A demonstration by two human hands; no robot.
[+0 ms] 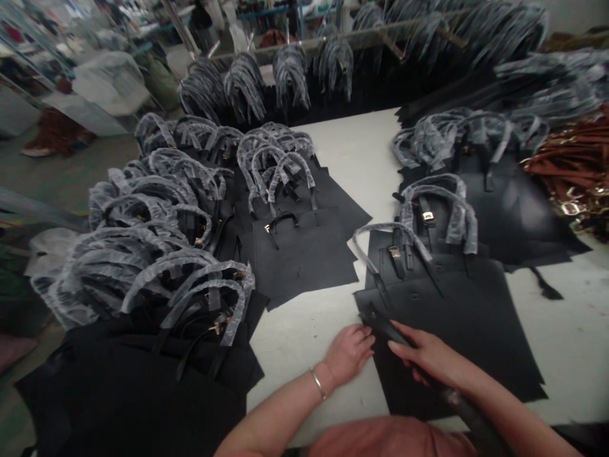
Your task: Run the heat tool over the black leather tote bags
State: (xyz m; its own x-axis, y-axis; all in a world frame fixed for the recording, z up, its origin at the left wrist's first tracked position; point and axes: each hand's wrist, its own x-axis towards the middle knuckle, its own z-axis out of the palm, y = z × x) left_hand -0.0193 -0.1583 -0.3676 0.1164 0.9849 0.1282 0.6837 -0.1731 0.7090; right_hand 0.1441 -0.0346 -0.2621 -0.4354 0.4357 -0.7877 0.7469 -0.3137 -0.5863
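Nearest cam: reddish shirt [385, 438], btm ctr of frame, w/ both forearms reaching up from btm edge. Black bag piece [466, 317] lies flat just R of ctr, lower half of frame, layered edges showing at its lower R corner. R hand [423, 352] is over it, fingers wrapped round a long dark tool [394, 331], tip pointing upper L, near the piece's L edge; exact type unclear. L hand [349, 352] is at that same edge, by the tool, fingers bent; can't tell if it's pinching anything. Silver bangle [318, 384] on L wrist.

Just above the hands: plastic-wrapped handle [392, 228] arching up, gold clasp [394, 252] beside it. White table [309, 327] underneath. Ctr of frame: another bag piece [304, 254], flat, w/ its own wrapped handle. Lower L: dark pile [128, 387] of similar pcs, lots of wrapped handles [109, 273] bunched above, running to mid L. Mid R: more black pcs [518, 209]; far R edge, brown straps [575, 152] w/ gold buckles [571, 207]. Top ctr: bundles of wrapped straps [290, 73] hanging off a bar. Upper L: blurry floor [23, 168], brown heap [57, 130].
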